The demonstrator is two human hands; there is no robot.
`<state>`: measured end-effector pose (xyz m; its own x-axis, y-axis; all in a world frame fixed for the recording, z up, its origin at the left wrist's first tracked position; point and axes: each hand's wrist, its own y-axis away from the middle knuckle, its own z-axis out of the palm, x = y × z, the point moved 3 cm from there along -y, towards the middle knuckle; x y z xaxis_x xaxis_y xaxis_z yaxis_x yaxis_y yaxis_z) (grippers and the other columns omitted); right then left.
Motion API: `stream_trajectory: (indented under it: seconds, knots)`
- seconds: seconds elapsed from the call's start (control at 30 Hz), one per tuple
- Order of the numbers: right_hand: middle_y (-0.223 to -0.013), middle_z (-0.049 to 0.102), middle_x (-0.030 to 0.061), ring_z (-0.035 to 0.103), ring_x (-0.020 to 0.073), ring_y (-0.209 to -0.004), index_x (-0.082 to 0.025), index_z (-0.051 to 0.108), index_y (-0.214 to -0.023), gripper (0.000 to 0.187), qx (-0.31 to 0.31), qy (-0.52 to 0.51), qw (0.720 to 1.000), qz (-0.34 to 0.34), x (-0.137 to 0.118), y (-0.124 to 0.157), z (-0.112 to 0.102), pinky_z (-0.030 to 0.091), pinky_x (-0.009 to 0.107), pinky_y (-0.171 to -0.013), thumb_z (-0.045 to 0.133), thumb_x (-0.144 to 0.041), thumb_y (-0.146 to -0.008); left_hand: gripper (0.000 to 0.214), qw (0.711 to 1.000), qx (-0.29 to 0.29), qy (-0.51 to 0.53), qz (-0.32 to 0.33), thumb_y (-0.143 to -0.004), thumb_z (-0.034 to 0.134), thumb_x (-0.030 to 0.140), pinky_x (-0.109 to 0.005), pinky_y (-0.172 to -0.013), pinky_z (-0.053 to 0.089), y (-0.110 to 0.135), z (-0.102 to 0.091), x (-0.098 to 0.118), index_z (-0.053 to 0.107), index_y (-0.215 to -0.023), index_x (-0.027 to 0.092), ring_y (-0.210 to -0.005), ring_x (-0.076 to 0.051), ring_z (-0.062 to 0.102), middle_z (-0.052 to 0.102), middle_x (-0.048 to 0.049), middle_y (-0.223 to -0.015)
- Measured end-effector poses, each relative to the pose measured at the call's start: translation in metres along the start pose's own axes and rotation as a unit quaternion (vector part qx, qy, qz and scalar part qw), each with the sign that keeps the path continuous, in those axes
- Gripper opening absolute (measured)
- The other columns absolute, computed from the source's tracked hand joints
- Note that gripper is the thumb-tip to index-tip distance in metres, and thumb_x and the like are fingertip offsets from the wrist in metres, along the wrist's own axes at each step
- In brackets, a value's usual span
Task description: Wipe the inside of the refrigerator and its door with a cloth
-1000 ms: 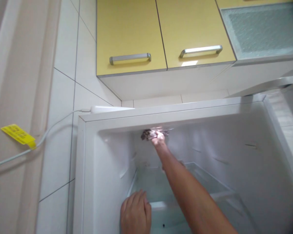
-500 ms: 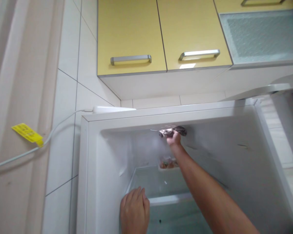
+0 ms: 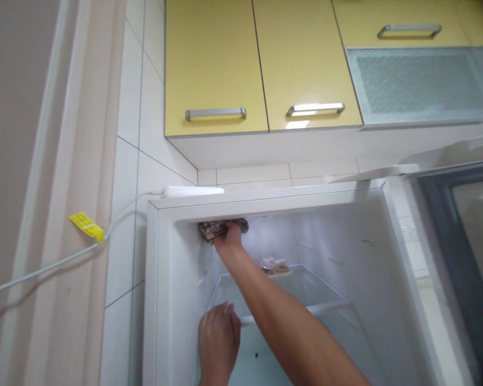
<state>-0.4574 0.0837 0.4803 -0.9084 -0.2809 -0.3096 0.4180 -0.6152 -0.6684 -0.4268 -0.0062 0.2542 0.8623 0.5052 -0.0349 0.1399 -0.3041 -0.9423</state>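
Note:
My right hand [image 3: 230, 234] reaches deep into the white fridge [image 3: 265, 199] and is closed on a crumpled dark-and-light patterned cloth [image 3: 210, 229]. The cloth lies against the fridge's ceiling by the upper left corner. Lower down, my left hand [image 3: 218, 329] is closed, its fingers curled, beside the inner left wall. It covers the left end of the glass shelf's front edge [image 3: 326, 307]; whatever its fingers hold is hidden. A small pack of food [image 3: 276, 266] sits at the back of the shelf, partly behind my right forearm.
The fridge door [image 3: 446, 257] stands open on the right. Yellow cabinets [image 3: 215, 64] with metal handles hang above. A white cable [image 3: 52, 268] with a yellow tag [image 3: 86, 225] runs along the left to a white box [image 3: 192, 191] on top of the fridge.
My right hand has slid the cloth left along the fridge's ceiling, from near the middle to the left corner. My left hand stays in about the same place. The view has shifted slightly.

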Motion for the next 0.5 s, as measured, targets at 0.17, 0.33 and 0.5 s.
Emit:
stream_trajectory:
  seconds: [0.17,0.33,0.5]
  knots:
    - [-0.072,0.070,-0.0003,0.068,0.0228,-0.080,-0.024,0.062,-0.085,0.020,0.002,-0.018,0.998,0.063,-0.032,0.031,0.011,0.059,0.046,-0.082,0.050,-0.018,-0.071,0.032,0.944,-0.037,0.261,-0.198,-0.087,0.049,0.035,-0.048,-0.098,0.049,-0.023,-0.013,-0.005,0.074,-0.100,0.020,-0.105,-0.027,0.070,0.078,-0.0113,-0.107]
    - [-0.070,0.069,0.0016,0.068,0.0247,-0.084,-0.021,0.060,-0.082,0.020,-0.014,-0.034,0.993,0.114,-0.062,0.056,0.023,0.060,0.046,-0.084,0.051,-0.016,-0.064,0.061,0.701,0.010,0.642,-0.311,-0.095,0.023,0.063,-0.042,-0.098,0.052,-0.099,-0.057,0.024,0.055,-0.134,0.028,-0.128,-0.023,0.059,0.058,-0.0079,-0.145]
    - [-0.073,0.070,0.0018,0.068,0.0226,-0.088,-0.020,0.060,-0.081,0.016,-0.056,-0.042,0.982,0.175,-0.098,0.076,0.027,0.059,0.041,-0.088,0.056,-0.014,-0.066,0.040,0.525,0.119,0.774,-0.335,-0.091,0.055,0.051,-0.032,-0.111,0.042,-0.175,-0.095,0.070,0.066,-0.112,0.019,-0.116,-0.018,0.062,0.070,-0.0083,-0.121]
